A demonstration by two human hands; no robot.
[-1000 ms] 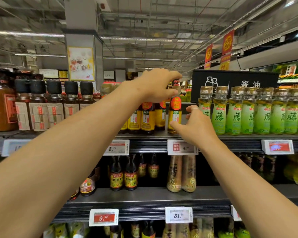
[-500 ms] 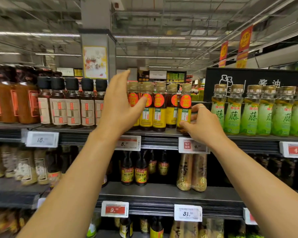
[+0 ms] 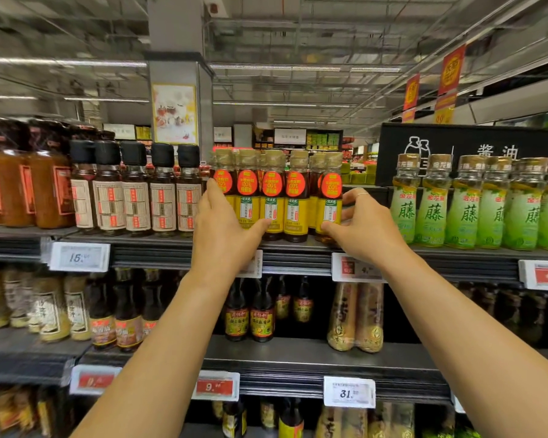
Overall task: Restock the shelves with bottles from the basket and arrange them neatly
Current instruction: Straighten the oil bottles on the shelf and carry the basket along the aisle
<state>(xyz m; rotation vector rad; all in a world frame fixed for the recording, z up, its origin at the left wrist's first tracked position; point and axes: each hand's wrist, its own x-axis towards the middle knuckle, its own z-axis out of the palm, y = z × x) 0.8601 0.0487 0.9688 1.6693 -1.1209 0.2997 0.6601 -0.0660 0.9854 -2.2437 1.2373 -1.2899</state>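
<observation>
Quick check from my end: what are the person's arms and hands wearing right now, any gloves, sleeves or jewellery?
Both forearms are bare as far as the view shows: no sleeves, no gloves, no watch or wristband. The left hand wears nothing visible. The right hand has one thin, pale ring on a finger.

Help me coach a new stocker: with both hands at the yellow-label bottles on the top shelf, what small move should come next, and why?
Probably nudge the rightmost yellow-label bottle left into line. The right hand curls round it, a gap separates it from the green-label bottles, and its base sits nearer the shelf edge than its neighbours. The left hand lies against the row's left end, so it could brace the row.
</observation>
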